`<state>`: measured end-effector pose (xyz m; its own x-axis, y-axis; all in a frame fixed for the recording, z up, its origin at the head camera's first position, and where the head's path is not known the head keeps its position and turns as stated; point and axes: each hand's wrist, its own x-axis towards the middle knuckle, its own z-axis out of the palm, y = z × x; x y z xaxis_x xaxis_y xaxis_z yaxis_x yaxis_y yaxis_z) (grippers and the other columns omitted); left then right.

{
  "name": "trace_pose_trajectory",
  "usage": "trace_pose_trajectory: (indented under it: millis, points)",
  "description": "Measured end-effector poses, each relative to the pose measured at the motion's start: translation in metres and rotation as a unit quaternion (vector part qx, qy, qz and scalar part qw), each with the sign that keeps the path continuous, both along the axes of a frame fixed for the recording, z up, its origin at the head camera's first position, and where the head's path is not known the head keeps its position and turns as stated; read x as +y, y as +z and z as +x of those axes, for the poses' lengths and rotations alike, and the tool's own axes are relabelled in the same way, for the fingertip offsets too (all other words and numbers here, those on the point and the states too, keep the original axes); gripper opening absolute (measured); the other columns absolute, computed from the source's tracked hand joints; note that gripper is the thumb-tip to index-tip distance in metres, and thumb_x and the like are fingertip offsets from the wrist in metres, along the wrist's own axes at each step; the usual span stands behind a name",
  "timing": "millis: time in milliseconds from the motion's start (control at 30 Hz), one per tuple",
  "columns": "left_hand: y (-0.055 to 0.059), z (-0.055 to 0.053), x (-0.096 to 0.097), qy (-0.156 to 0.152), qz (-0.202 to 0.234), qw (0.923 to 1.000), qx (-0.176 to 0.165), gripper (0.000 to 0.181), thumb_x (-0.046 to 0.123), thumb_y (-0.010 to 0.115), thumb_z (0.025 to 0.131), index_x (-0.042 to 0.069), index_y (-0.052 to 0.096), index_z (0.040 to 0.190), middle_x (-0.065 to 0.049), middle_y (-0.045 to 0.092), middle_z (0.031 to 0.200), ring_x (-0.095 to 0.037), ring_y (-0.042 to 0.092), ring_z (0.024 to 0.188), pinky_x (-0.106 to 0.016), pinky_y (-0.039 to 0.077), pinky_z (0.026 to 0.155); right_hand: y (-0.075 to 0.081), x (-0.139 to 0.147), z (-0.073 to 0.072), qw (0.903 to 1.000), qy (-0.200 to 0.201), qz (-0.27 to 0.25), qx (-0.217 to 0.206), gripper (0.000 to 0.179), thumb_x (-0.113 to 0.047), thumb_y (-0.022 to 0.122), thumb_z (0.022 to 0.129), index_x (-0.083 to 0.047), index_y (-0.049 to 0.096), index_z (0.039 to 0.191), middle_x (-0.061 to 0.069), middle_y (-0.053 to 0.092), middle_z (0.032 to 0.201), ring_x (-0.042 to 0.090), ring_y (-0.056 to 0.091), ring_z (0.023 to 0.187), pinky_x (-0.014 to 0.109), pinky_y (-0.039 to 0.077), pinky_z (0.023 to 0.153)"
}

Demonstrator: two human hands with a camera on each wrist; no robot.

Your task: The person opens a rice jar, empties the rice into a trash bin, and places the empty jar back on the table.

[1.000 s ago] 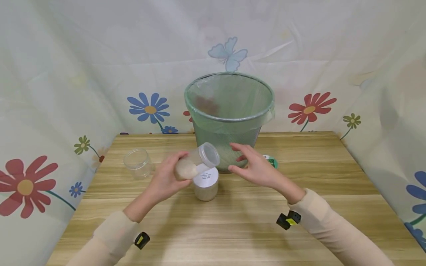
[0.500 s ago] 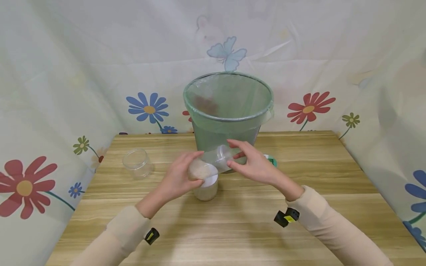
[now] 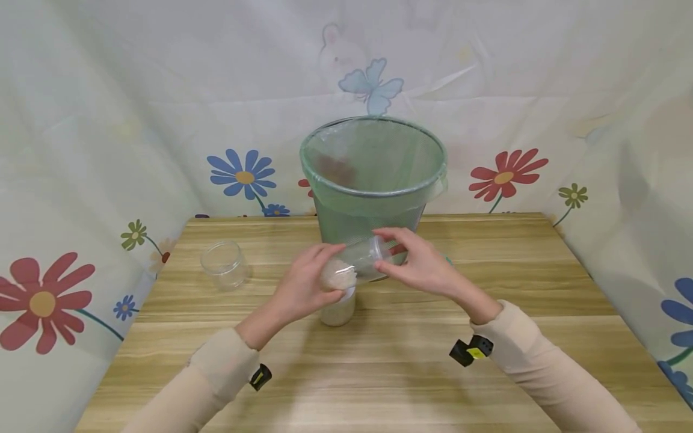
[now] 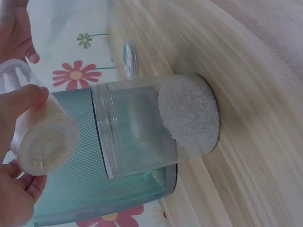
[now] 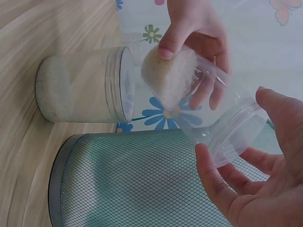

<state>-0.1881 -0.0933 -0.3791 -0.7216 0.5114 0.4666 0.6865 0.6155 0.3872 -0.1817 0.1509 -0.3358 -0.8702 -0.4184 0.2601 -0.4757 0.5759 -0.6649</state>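
In the head view, my left hand [image 3: 308, 276] grips a clear plastic jar [image 3: 357, 255] by its lower end. It is tilted, with white, rice-like grains [image 5: 173, 78] heaped in its base. My right hand [image 3: 419, 261] holds the jar's clear lid [image 5: 239, 132], thumb on one side and fingers on the other, in the right wrist view. Behind and below the held jar, a second lidded jar [image 4: 137, 123] stands upright on the table, part filled with similar white grains [image 4: 189, 113]. My left hand and the held jar hide its top in the head view.
A mesh waste bin [image 3: 373, 207] with a green liner stands at the back, just beyond my hands. To the left sits a clear open-topped jar [image 3: 223, 264]. A small round green-and-white lid or tin [image 4: 130, 59] lies on the wooden table [image 3: 379, 373], mostly behind my right hand.
My left hand has carried the tilted jar rightward to my right hand. My right hand's fingers, apart from the jar a second ago, have taken hold of its lid.
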Motion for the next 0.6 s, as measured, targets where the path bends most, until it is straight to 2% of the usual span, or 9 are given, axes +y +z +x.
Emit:
trace_pose_trajectory:
  millis: [167,367,600]
  points:
    - [0.000,0.000,0.005,0.007,-0.024,0.9993,0.026,0.078,0.027,0.083,0.063,0.012,0.048,0.130,-0.005,0.056,0.117,-0.020,0.054,0.104,-0.035,0.049,0.086,0.001,0.003,-0.002,0.9999,0.009,-0.001,0.004,0.055,-0.021,0.071,0.080,-0.009,0.049,0.129,0.010,0.055,0.122,0.025,0.061,0.095,0.027,0.054,0.068]
    - [0.000,-0.002,0.011,0.012,-0.042,0.9976,0.054,0.082,0.029,0.083,0.063,0.013,0.044,0.133,-0.005,0.056,0.116,-0.020,0.055,0.102,-0.036,0.049,0.085,0.003,0.011,-0.004,0.9997,0.022,-0.009,-0.003,0.054,-0.019,0.072,0.080,-0.008,0.050,0.128,0.011,0.055,0.119,0.028,0.061,0.096,0.031,0.055,0.070]
    - [0.003,-0.005,0.016,0.012,-0.052,0.9966,0.063,0.082,0.029,0.083,0.063,0.016,0.043,0.134,-0.004,0.055,0.117,-0.020,0.054,0.104,-0.036,0.048,0.087,0.007,0.016,-0.006,0.9998,0.016,-0.003,-0.015,0.055,-0.021,0.071,0.080,-0.011,0.049,0.129,0.008,0.054,0.120,0.026,0.060,0.100,0.031,0.055,0.072]
